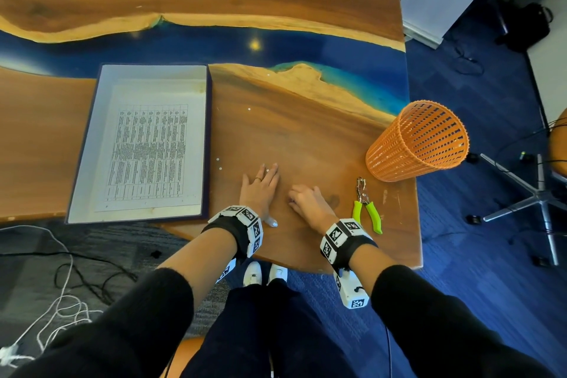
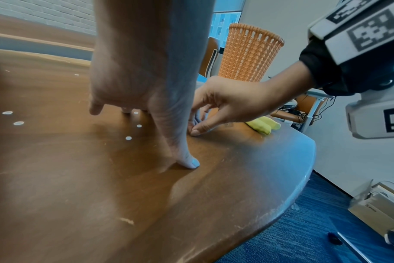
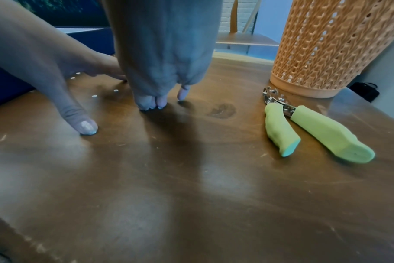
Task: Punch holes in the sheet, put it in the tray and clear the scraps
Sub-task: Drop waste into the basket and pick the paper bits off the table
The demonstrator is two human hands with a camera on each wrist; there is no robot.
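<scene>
The printed sheet [image 1: 147,150] lies flat inside the white tray [image 1: 89,144] at the left of the table. Small white paper scraps [image 1: 219,163] dot the wood between the tray and my hands; more scraps [image 2: 128,138] lie by my left thumb. My left hand [image 1: 260,189] rests on the table with straight fingers, and one scrap [image 1: 268,170] shows between them. Just right of it, my right hand [image 1: 305,199] has its curled fingertips [image 3: 153,105] bunched against the wood; no scrap is visible in the pinch. The green-handled hole punch [image 1: 366,209] lies untouched to the right.
An orange mesh basket [image 1: 417,141] stands at the table's right edge, just beyond the punch. The rounded table edge [image 2: 299,186] runs close to my wrists. Cables lie on the floor at the left, and a chair base stands at the right.
</scene>
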